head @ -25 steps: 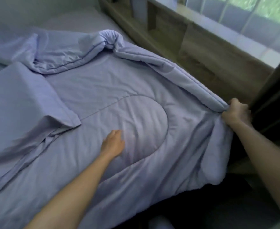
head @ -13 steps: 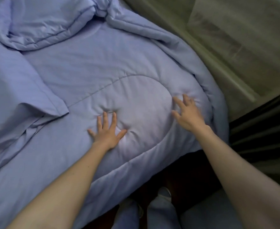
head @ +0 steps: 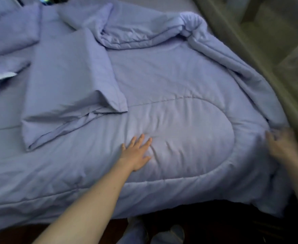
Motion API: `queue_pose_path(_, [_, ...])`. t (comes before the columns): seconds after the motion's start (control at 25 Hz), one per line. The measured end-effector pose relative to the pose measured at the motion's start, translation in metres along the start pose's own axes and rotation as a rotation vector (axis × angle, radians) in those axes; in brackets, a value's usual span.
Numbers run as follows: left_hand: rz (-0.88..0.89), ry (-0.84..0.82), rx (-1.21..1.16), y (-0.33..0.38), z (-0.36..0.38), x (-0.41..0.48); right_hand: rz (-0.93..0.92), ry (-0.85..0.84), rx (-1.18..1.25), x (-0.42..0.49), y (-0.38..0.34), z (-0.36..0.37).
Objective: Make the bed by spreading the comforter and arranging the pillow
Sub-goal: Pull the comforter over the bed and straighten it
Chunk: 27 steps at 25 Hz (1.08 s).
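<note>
The left hand [head: 136, 154] lies flat with fingers spread, pressing the lavender quilted comforter [head: 180, 81]. The right hand [head: 282, 147] is blurred at the comforter's bunched right corner, and I cannot tell whether it grips the fabric. The comforter covers the near end of the bed, its far edge rumpled and rolled. A flat lavender pillow [head: 70, 81] in a loose case lies on its left part.
</note>
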<state>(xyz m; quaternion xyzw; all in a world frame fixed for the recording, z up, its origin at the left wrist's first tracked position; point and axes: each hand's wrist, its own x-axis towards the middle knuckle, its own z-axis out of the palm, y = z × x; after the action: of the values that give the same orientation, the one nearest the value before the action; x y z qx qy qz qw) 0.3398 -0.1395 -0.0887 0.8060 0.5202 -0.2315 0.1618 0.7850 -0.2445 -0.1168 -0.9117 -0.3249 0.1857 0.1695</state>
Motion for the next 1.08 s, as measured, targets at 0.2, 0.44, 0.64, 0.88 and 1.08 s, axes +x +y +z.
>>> queue_pose_path(0.2, [-0.012, 0.225, -0.143, 0.060, 0.003, 0.013, -0.052, 0.005, -0.091, -0.007, 0.004, 0.003])
queue_pose_path(0.44, [0.072, 0.046, -0.124, 0.115, -0.010, 0.055, 0.035, -0.164, 0.045, 0.005, 0.010, 0.032])
queue_pose_path(0.64, [0.182, -0.007, -0.106, 0.095, -0.019, 0.048, 0.050, 0.037, -0.017, -0.028, -0.026, 0.036])
queue_pose_path(0.88, [0.169, 0.267, -0.279, 0.012, -0.045, -0.013, -0.388, -0.072, 0.067, -0.135, -0.177, 0.072])
queue_pose_path(1.08, [0.054, 0.646, -0.642, -0.118, -0.083, -0.109, -0.646, -0.215, 0.531, -0.261, -0.337, 0.081])
